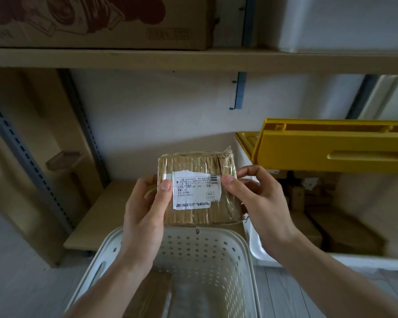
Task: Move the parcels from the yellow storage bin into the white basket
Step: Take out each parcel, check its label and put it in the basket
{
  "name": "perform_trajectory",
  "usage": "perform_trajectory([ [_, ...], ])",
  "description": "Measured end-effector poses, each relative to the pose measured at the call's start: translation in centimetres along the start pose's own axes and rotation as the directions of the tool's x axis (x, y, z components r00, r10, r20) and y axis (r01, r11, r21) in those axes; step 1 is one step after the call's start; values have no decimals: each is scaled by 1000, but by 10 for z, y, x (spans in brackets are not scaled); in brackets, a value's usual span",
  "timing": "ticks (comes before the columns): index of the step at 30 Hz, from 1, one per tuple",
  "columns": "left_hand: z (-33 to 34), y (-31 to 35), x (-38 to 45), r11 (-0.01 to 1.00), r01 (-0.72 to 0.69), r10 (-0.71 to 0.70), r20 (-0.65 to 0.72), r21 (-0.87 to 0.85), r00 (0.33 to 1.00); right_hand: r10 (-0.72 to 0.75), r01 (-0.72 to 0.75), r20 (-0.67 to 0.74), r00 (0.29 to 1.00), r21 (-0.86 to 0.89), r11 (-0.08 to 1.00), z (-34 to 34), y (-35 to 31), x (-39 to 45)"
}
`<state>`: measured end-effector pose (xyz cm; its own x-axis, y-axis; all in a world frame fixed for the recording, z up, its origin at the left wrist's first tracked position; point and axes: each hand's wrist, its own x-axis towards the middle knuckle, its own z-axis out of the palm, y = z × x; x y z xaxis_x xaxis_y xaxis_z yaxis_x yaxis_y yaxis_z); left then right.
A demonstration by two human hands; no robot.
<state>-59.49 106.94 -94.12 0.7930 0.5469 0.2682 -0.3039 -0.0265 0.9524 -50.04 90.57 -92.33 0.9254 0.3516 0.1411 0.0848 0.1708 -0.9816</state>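
One taped parcel (pixel 195 189) gripped by left hand (pixel 145 212) and right hand (pixel 260 200), above one white basket (pixel 216 255)

Dim, even light; room reads dull and slightly grey. Far wall (pixel 159 115) plain white, with a blue-grey bracket (pixel 239 90) screwed to it under the upper shelf. Upper shelf (pixel 193 59) of pale wood runs the full width at top. On it, left: printed cardboard box (pixel 97 19); right: white container (pixel 345 21). Left side: grey slotted metal upright (pixel 21 148) slanting down, flat cardboard sheets (pixel 62 143) leaning just beside it. Lower shelf board (pixel 101 210), pale wood, at mid-left, low to the floor. Floor (pixel 28 285) of light grey wood-grain planks, visible near left and near right.
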Motion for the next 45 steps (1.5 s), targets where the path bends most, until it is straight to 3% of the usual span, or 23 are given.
perform_trajectory([
  [28,-4,-2,5,977,-196,203,-74,88,976,-78,78,39,996,2,997,8,-8,1],
  [40,-8,2,5,1000,-3,3,-27,7,1000,-46,46,-7,999,-15,999,5,-4,1],
  [45,-20,4,13,996,94,-93,72,-12,993,-9,9,45,999,5,1000,5,-2,5],
])
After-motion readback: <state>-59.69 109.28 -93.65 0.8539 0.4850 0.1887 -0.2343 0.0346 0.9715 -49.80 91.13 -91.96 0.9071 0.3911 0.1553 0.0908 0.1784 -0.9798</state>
